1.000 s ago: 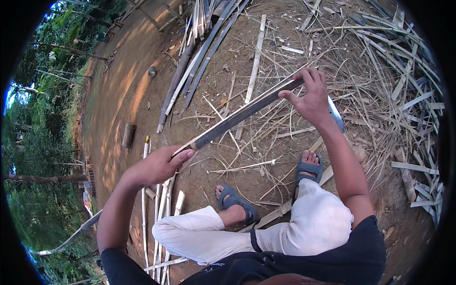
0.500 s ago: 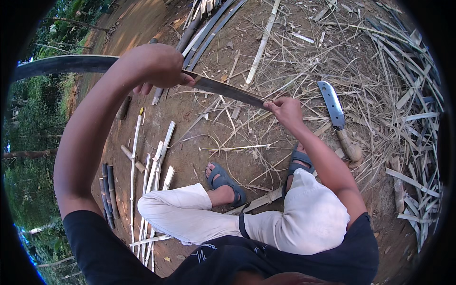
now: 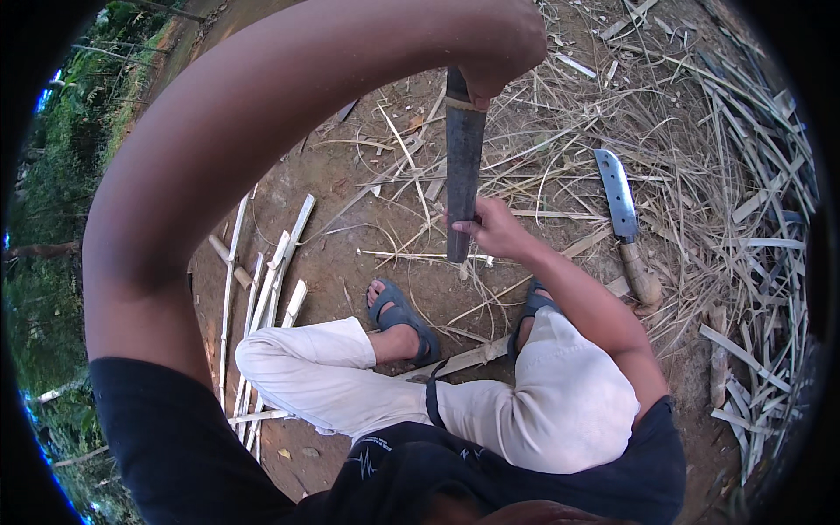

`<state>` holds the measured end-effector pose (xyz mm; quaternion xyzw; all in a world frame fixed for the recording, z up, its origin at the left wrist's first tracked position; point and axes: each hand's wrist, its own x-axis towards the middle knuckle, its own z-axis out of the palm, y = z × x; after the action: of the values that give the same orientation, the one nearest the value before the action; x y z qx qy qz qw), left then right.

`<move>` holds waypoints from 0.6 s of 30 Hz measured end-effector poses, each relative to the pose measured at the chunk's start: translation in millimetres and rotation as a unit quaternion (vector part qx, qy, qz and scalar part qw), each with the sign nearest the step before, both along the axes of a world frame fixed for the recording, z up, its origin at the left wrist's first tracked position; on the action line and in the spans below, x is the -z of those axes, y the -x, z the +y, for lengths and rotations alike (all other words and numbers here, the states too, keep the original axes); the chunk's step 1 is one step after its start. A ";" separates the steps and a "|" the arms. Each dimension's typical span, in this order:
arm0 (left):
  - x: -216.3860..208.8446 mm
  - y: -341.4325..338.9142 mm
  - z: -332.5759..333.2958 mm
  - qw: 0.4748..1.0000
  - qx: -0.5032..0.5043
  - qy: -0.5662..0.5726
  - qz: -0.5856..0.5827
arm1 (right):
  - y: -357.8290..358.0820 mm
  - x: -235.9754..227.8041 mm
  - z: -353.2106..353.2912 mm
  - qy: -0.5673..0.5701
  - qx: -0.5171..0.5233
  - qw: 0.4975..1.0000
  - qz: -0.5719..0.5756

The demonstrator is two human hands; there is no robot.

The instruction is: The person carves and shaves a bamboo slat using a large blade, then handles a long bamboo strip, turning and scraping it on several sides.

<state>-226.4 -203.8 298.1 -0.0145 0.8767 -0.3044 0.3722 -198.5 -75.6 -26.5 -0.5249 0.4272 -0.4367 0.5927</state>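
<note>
A long, dark-skinned bamboo strip (image 3: 465, 157) runs almost straight toward me in front of my body, with a paler band at its node. My left hand (image 3: 503, 44) is closed around its farther part near the top edge, arm arched high across the view. Beyond that hand the rest of the strip is hidden. Lower down, my right hand (image 3: 497, 229) pinches the strip just above its near end, thumb on the dark face. To the right of both hands a broad-bladed knife (image 3: 623, 210) with a wooden handle lies on the ground.
Pale split bamboo lengths (image 3: 284, 262) lie left of my legs, by a short round stick (image 3: 230, 260). Thin shavings (image 3: 560, 157) cover the ground ahead. A large heap of strips (image 3: 770, 254) rises at the right. My sandalled feet (image 3: 400, 324) stand below the strip.
The strip has swung from slanting across the view to pointing toward me. My left hand has moved right and farther up; my right hand has shifted slightly left and nearer.
</note>
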 end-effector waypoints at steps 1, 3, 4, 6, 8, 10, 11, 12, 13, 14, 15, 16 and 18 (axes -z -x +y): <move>14.3 -5.9 -4.7 0.993 0.088 0.012 0.076 | -5.4 -3.6 2.1 -0.019 -0.002 1.000 -0.022; 35.2 -15.9 -2.0 0.956 0.188 0.004 0.226 | -11.7 -9.2 5.7 -0.054 0.000 0.996 -0.066; 45.8 -16.3 3.8 0.929 0.207 -0.024 0.307 | -8.0 0.5 4.8 -0.053 0.039 0.995 -0.073; 90.0 -32.3 1.8 0.823 0.208 -0.147 0.508 | 2.6 3.8 1.1 -0.092 0.072 0.992 -0.056; 121.7 -64.3 16.8 0.794 0.041 -0.165 0.583 | 19.2 -0.9 -0.1 -0.108 0.081 0.989 -0.054; 169.7 -113.2 39.0 0.724 -0.304 -0.246 0.568 | 30.5 4.6 -4.8 -0.149 0.127 0.972 -0.133; 206.6 -141.5 51.8 0.680 -0.398 -0.239 0.568 | 31.5 8.6 -5.2 -0.173 0.144 0.959 -0.174; 235.3 -165.8 71.3 0.617 -0.517 -0.263 0.532 | 34.3 5.1 -6.8 -0.207 0.155 0.947 -0.190; 262.7 -185.3 91.4 0.563 -0.593 -0.319 0.480 | 40.7 7.6 -9.0 -0.229 0.152 0.941 -0.200; 281.6 -196.8 106.3 0.501 -0.660 -0.371 0.419 | 52.4 13.2 -10.3 -0.252 0.150 0.933 -0.209; 290.7 -195.8 113.7 0.460 -0.692 -0.408 0.379 | 64.0 19.3 -9.1 -0.274 0.151 0.925 -0.216; 297.6 -196.9 123.3 0.414 -0.725 -0.437 0.335 | 65.1 26.4 -5.6 -0.335 0.177 0.913 -0.150; 316.1 -200.2 141.8 0.470 -0.712 -0.434 0.290 | 54.3 43.3 11.1 -0.322 0.196 0.919 -0.114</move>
<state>-26.3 -62.0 -18.0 -0.5576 0.6422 0.5060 0.1435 -252.8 -64.5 -69.9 -0.1578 0.5691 -0.4396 0.6767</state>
